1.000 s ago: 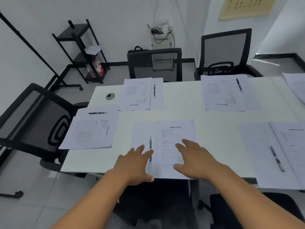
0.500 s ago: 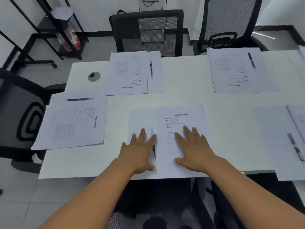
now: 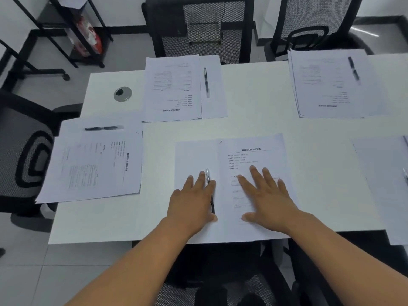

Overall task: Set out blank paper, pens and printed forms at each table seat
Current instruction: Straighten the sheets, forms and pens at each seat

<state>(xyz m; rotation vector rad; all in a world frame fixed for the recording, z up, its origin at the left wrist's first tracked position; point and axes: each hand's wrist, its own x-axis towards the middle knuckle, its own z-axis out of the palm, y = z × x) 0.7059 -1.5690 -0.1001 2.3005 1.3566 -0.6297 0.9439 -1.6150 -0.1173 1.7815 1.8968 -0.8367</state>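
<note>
At the near seat a printed form [image 3: 254, 155] overlaps a blank sheet [image 3: 194, 157] on the white table [image 3: 254, 127]. My left hand [image 3: 192, 202] rests flat on the blank sheet, fingers straight, its index finger against a black pen [image 3: 209, 188] that lies lengthwise beside it. My right hand [image 3: 267, 197] presses flat on the form, fingers spread. Other seats hold similar sets: a form with a pen at the far middle [image 3: 174, 89], one at the far right [image 3: 329, 85], one at the left [image 3: 97, 164].
Black mesh chairs stand at the far side [image 3: 198, 25], at the left [image 3: 24, 155] and below me [image 3: 220, 290]. A round cable grommet [image 3: 122, 94] sits in the table's far left corner. A black shelf rack [image 3: 72, 29] stands by the wall. More paper lies at the right edge [image 3: 384, 173].
The view has tilted further down and closer to the table. Both hands stay flat on the near papers, having slid them slightly forward.
</note>
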